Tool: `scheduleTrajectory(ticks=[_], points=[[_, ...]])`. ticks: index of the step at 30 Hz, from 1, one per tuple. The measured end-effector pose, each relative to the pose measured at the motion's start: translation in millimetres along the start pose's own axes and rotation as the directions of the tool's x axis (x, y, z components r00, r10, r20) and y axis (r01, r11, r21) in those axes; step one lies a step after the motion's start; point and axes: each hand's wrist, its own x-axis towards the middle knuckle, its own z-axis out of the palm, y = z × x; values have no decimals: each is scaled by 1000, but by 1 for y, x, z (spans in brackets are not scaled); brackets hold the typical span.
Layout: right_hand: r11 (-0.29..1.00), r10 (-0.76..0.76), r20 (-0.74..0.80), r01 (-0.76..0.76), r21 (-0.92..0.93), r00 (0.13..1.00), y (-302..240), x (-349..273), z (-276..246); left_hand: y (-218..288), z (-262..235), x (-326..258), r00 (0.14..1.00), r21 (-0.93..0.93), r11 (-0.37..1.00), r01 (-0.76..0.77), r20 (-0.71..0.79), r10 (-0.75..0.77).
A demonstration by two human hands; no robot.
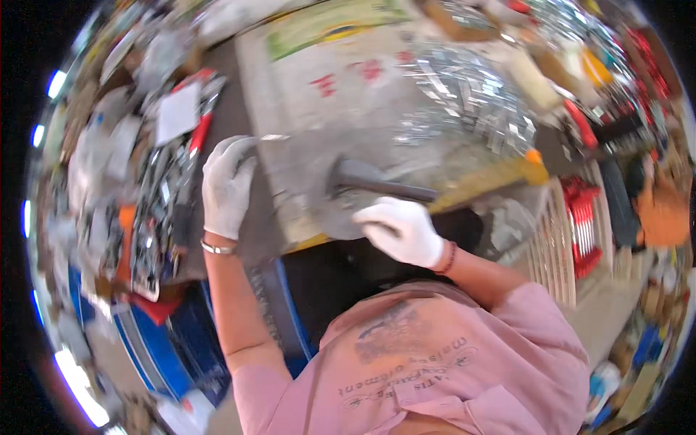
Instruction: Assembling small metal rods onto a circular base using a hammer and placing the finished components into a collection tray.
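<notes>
My left hand, in a white glove, is raised at the left side of the worktop. Its fingers curl in, and a small shiny metal strip sticks out at the fingertips. My right hand, also gloved in white, hovers by the worktop's near edge with its fingers bent together; whatever they hold, if anything, is hidden. Just beyond it lies a dark hammer-like tool, blurred, its handle pointing right. Many shiny metal strips are heaped farther back on the right of the worktop.
Mixed metal parts and plastic bags crowd the left side. A white card lies on them. Red-packed parts stand on the right beside pale slats. Blue boxes are on the lower left. An orange round object sits near the strips.
</notes>
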Motion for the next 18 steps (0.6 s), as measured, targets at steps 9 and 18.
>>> scheduleTrajectory(ticks=[9,18], points=[[962,-71,-263,-3,-272,962,-7,-20,-84,-33,69,24,972,392,918,57,186,-140],[373,85,-502,-495,-785,861,78,-24,-195,61,30,-26,854,-743,482,464,231,-466]])
